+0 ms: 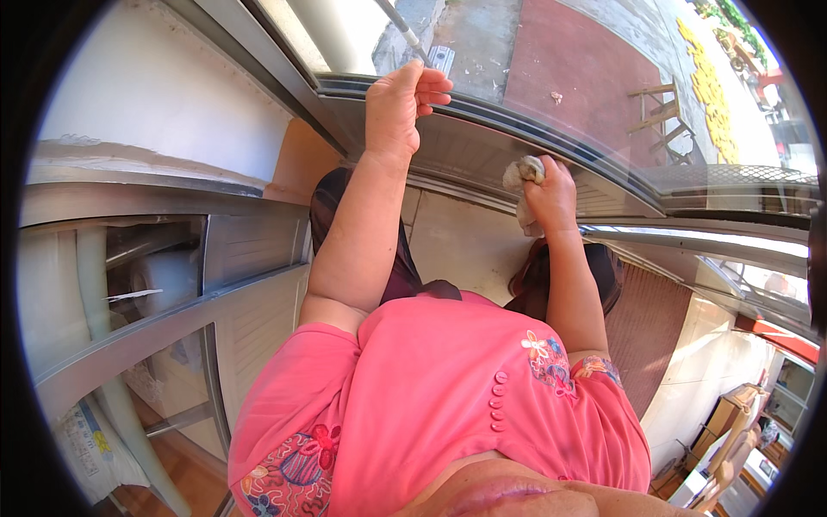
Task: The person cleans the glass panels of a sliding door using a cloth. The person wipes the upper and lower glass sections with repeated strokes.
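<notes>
My left hand [404,106] is raised at a door's glass, its fingers partly curled. A thin rod [402,27] ends visually beside its thumb; whether the hand grips it or it stands beyond the glass, I cannot tell. My right hand [554,194] is closed on a crumpled, greyish-white cloth [524,173], part of which hangs below the fist. The cloth is close to the lower metal panel [471,139] of the door, under its glass pane [581,84]. Contact between cloth and panel is not clear.
A metal-framed glazed door [129,329] is at left beside a white wall [161,97]. Through the glass are a wooden stool [662,116], a red ground patch [575,58] and yellow items [711,97]. A brown ribbed mat [646,336] and furniture [723,433] are at right.
</notes>
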{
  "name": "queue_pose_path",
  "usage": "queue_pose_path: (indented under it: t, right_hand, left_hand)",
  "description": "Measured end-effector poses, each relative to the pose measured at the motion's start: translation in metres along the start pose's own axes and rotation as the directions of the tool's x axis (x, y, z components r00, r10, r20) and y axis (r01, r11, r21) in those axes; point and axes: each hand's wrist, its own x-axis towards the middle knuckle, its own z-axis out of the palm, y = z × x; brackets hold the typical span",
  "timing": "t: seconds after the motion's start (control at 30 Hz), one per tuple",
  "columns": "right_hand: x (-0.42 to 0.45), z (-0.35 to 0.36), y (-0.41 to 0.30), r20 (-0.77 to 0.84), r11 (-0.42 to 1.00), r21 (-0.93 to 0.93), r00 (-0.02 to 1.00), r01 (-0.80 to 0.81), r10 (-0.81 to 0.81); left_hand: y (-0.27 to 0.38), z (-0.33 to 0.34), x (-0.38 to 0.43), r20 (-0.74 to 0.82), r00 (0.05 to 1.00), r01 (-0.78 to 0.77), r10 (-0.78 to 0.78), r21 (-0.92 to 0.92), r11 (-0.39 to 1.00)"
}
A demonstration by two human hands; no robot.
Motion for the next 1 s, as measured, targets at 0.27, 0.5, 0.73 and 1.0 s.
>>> queue_pose_path:
  t: [0.27,0.5,0.73,1.0]
  right_hand:
    - [0.002,-0.001,-0.003,0.006,1.000,-0.007,1.000,-0.005,0.005]
    - [0.001,-0.002,-0.002,-0.005,1.000,-0.019,1.000,0.004,-0.004]
    - [0.001,0.000,-0.001,-0.021,0.999,-0.034,0.999,0.026,-0.027]
    - [-0.001,0.002,0.001,-0.039,0.999,-0.006,0.999,0.035,-0.036]
  left_hand:
    - [-0.001,-0.001,0.000,-0.022,1.000,0.004,-0.004,0.019,1.000]
    - [0.001,0.002,0.001,-0.014,1.000,-0.008,0.008,0.037,0.999]
    - [0.007,0.001,0.002,-0.025,0.997,0.068,-0.068,0.008,0.998]
    - [0.007,0.003,-0.001,-0.025,0.999,0.034,-0.033,0.016,0.999]
